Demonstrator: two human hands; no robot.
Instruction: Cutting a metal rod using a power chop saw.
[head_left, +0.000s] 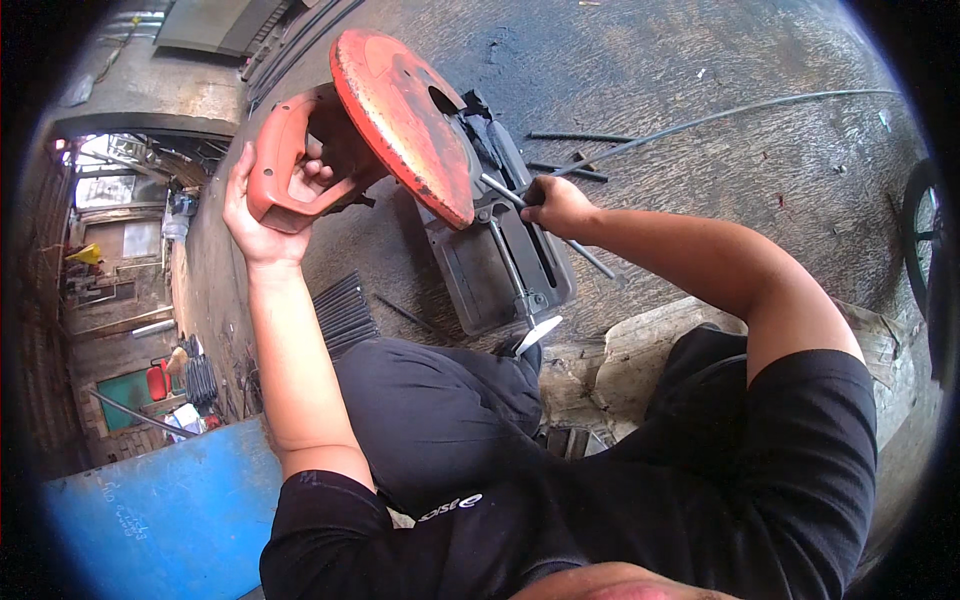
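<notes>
Left hand [262, 215] wrapped around the orange handle [285, 175] of a chop saw [440, 180], blade guard [400, 120] raised and tilted above the dark base [480, 270]. Right hand [558, 205] closed on a thin metal rod [560, 235] lying slantwise across the base, just beside the guard. Saw resting on the concrete floor [700, 80], more short rods [575, 155] scattered beyond it and a bundle of dark rods [345, 310] near the knee.

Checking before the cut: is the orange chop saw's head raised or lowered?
Raised. The left hand holds its handle, and the orange blade guard sits above the thin metal rod gripped by the right hand.
</notes>
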